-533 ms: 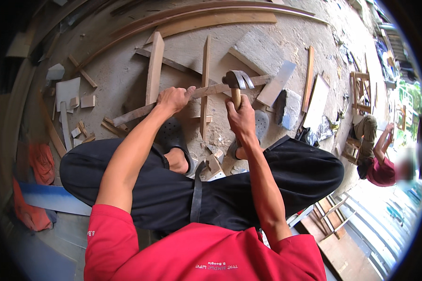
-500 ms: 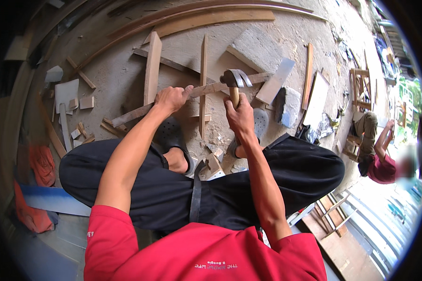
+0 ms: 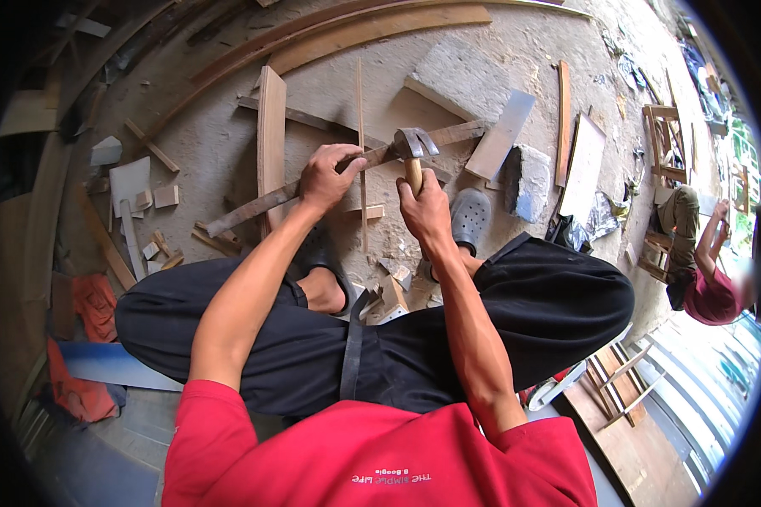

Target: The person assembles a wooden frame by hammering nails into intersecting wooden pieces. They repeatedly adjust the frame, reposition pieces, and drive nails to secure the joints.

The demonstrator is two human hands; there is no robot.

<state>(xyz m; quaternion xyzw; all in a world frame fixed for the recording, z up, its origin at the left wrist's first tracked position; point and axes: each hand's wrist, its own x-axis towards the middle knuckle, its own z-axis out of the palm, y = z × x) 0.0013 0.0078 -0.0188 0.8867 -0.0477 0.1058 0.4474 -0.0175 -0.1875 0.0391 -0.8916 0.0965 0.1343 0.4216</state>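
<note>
A claw hammer [image 3: 413, 173] is gripped by its wooden handle in my right hand [image 3: 425, 209], its metal head up and close over a long wooden bar [image 3: 258, 208]. The bar slants across the work from near left to far right. A thin wooden strip [image 3: 360, 110] crosses it and appears almost edge-on. My left hand [image 3: 328, 179] lies over the bar, with its thumb and fingers closed at the strip where the two pieces meet. Left of this hand, a wider board [image 3: 271, 127] reaches under the bar. Whether a nail is there, I cannot tell.
Concrete blocks [image 3: 458, 80] and a flat plank [image 3: 500, 135] lie at the far right. Long curved-looking boards [image 3: 380, 32] line the back. Wood offcuts [image 3: 166, 196] are scattered left. A small block [image 3: 365, 212] sits between my feet. Another person [image 3: 708, 287] sits at far right.
My left hand has shifted right along the bar to the thin strip, its thumb and fingers now closed there. The strip has turned more edge-on. The hammer has moved slightly left.
</note>
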